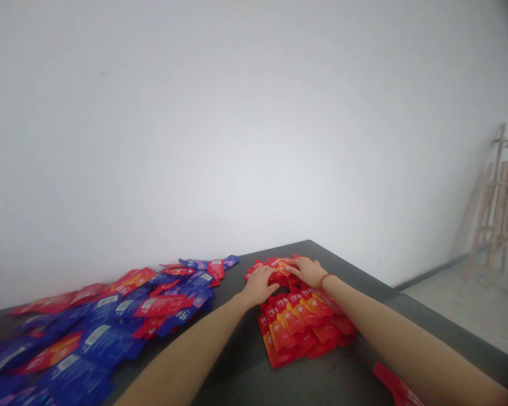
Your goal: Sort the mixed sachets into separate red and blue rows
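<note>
Two rows of overlapping red-and-orange sachets lie on the dark table: a far row [275,263] and a larger near row [296,318]. My left hand [260,286] rests at the left front of the far row, thumb apart, its fingers reaching onto the sachets. At the right side of that row is my right hand [308,272], with a thin red band on the wrist. Its fingers are stretched over the sachets. Both hands look open and touch the sachets; their fingertips are partly hidden or blurred. My right forearm passes over the near row's right edge.
A loose heap of mixed blue sachets [97,332] and red sachets [165,305] spreads over the left of the table [237,361]. One red packet [395,383] lies near the front right. Behind is a white wall [254,141]; wooden easels [503,197] stand at right.
</note>
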A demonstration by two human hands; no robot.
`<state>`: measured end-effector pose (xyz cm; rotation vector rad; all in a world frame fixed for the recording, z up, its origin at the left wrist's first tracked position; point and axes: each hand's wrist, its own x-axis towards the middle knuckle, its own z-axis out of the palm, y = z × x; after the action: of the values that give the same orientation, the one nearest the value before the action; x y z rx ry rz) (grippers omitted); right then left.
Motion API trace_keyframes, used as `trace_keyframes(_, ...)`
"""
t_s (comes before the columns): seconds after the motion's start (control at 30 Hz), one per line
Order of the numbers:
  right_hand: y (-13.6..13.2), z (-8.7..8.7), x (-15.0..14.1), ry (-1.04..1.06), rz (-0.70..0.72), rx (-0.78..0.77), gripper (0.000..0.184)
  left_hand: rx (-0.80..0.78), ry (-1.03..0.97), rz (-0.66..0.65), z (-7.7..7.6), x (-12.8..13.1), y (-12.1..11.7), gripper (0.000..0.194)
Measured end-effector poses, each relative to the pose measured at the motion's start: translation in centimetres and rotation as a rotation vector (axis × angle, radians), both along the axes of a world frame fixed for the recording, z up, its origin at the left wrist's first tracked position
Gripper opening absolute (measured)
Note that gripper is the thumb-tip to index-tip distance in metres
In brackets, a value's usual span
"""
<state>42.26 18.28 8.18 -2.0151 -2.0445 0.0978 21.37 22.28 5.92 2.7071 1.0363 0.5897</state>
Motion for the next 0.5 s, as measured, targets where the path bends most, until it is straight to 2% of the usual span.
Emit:
trace_keyframes(0.13,-0.1,0.6,0.6,0.016,-0.001,0.018,0.055,-0.008,-0.041,-0.009,0.2,-0.9,0.4,0.040)
trace_keyframes(0.27,-1.0,1.8,2.6,0.046,-0.013,0.029,0.055,-0.027,-0.095,0.012,0.5,-1.2,0.8,0.040)
trace_keyframes(0.37,-3.7,2.5,4.8,0.081,0.020,0.018,0.060,-0.037,-0.153,0.005,0.9,-1.6,-0.3,0.038)
trace_keyframes(0.5,-9.6,2.1,7.2,0.115,0.107,-0.038,0.073,-0.042,-0.218,-0.031,0.4,-3.4,-3.7,0.039)
